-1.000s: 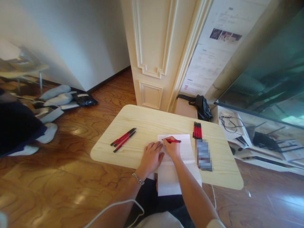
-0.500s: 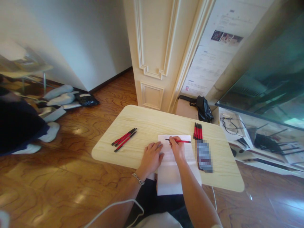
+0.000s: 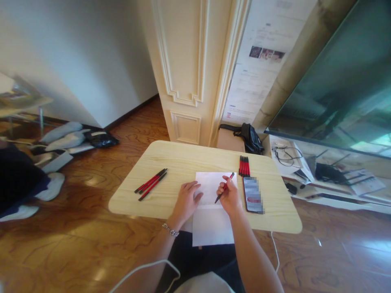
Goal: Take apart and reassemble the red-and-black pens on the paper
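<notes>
My right hand (image 3: pixel 229 197) is closed around a red and black pen (image 3: pixel 224 187), its tip down on a white sheet of paper (image 3: pixel 210 207). The sheet lies on a light wooden table (image 3: pixel 183 162) and hangs over its near edge. My left hand (image 3: pixel 185 200) rests flat on the paper's left edge, fingers spread, a bracelet on the wrist. To the left lie three red and black pens (image 3: pixel 151 180). A row of several more pens (image 3: pixel 244 166) sits beyond a phone (image 3: pixel 253 195) on the right.
A black bag (image 3: pixel 251 138) on a box stands behind the table by a cream panelled door. Slippers and shoes (image 3: pixel 58 138) lie on the wooden floor at left. At right, a low glass shelf holds cables (image 3: pixel 285 152). A white cable (image 3: pixel 143 266) crosses my lap.
My right hand has drawn back toward me and tilted the pen from lying level to pointing steeply down at the paper. The camera has shifted; my left hand has stayed on the sheet.
</notes>
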### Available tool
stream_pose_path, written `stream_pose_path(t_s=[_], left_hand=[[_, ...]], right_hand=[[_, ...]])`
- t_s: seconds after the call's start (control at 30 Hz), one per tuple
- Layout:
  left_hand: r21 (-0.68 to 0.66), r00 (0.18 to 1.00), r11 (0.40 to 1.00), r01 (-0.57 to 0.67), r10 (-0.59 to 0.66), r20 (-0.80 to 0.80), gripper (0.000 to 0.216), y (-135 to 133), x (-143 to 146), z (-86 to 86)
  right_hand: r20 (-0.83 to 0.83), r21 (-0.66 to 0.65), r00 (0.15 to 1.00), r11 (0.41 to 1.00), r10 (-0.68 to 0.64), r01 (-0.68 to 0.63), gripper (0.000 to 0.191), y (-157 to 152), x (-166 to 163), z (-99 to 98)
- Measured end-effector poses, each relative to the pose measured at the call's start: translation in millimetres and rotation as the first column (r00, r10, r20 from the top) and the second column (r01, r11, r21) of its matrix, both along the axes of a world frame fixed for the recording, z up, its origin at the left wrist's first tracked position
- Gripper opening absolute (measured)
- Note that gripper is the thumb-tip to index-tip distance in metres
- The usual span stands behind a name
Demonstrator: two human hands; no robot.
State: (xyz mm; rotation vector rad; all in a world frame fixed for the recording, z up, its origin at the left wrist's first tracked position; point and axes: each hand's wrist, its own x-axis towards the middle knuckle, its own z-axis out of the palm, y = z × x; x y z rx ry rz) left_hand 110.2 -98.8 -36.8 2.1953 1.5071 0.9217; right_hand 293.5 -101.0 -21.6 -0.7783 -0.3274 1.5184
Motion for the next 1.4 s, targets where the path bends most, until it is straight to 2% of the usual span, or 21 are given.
stream_pose_path(t_s=[0.1, 0.17, 0.3, 0.4, 0.53, 0.67, 0.77, 0.83, 0.97, 1.07, 1.17, 1.23, 1.27, 1.33, 1.4], left_hand=[[-0.056, 0.979, 0.998, -0.038, 0.049, 0.198, 0.025, -15.7, 3.1, 7.9], [-0.195, 0.942, 0.98, -0.037, 0.1, 0.32, 0.025, -32.6, 8.2, 12.4], [-0.349, 0.866, 0.936, 0.045, 0.137, 0.48, 0.025, -69.9, 25.3, 15.6], [-0.434, 0.812, 0.893, 0.122, 0.162, 0.56, 0.024, -90.0, 38.3, 13.6], [-0.517, 0.773, 0.821, 0.241, 0.159, 0.614, 0.026, -100.4, 48.7, 8.2], [-0.584, 0.694, 0.728, 0.36, 0.209, 0.688, 0.033, -99.3, 59.1, 0.9], [-0.637, 0.59, 0.636, 0.436, 0.333, 0.736, 0.041, -97.5, 71.2, -2.2], [-0.65, 0.511, 0.597, 0.47, 0.416, 0.752, 0.044, -96.7, 79.8, -0.9], [-0.625, 0.338, 0.628, 0.463, 0.527, 0.78, 0.048, -90.9, 91.9, 7.3], [-0.589, 0.191, 0.678, 0.441, 0.57, 0.799, 0.045, -79.8, 93.9, 12.6], [-0.562, 0.122, 0.735, 0.379, 0.563, 0.818, 0.038, -66.7, 89.9, 14.3], [-0.544, 0.147, 0.766, 0.342, 0.528, 0.836, 0.035, -59.7, 85.3, 13.9], [-0.536, 0.189, 0.778, 0.328, 0.501, 0.844, 0.033, -57.0, 82.9, 13.5], [-0.529, 0.329, 0.795, 0.298, 0.435, 0.838, 0.032, -52.7, 78.8, 13.3], [-0.524, 0.506, 0.811, 0.26, 0.348, 0.789, 0.031, -49.4, 76.5, 15.0]], right_hand=[[-0.049, 0.0, 0.999, 1.0, 0.007, -0.007, 0.02, 0.4, 6.5, -2.8], [-0.093, -0.018, 0.995, 0.999, 0.048, -0.049, 0.025, 0.2, 11.6, -2.6], [-0.167, -0.042, 0.98, 0.992, 0.112, -0.121, 0.048, 0.2, 20.2, -1.3], [-0.188, -0.079, 0.978, 0.991, 0.093, -0.11, 0.05, 1.7, 23.9, -0.3], [-0.174, -0.084, 0.98, 0.991, 0.091, -0.107, 0.045, 3.0, 24.2, 3.2], [-0.091, -0.047, 0.996, 0.999, -0.014, 0.01, 0.039, 1.8, 18.9, 8.2], [-0.051, 0.034, 0.989, 0.989, -0.139, 0.141, 0.032, 0.1, 14.3, 12.2], [-0.028, 0.11, 0.977, 0.97, -0.213, 0.215, 0.025, -2.3, 11.8, 15.4], [0.027, 0.17, 0.954, 0.942, -0.298, 0.289, 0.02, -16.4, 6.3, 20.1], [0.1, 0.167, 0.959, 0.954, -0.267, 0.248, 0.019, -37.1, 1.7, 16.3], [0.312, 0.139, 0.921, 0.97, -0.235, 0.2, 0.02, -60.1, 2.8, 6.2], [0.533, 0.098, 0.825, 0.982, -0.188, 0.16, 0.022, -72.1, 9.4, 0.6], [0.635, 0.079, 0.759, 0.989, -0.144, 0.121, 0.023, -76.4, 14.4, -0.5], [0.791, 0.04, 0.612, 0.999, -0.031, -0.002, 0.021, -81.8, 25.9, 1.7], [0.88, 0.005, 0.471, 0.992, 0.057, -0.129, 0.017, -84.0, 36.7, 8.8]])
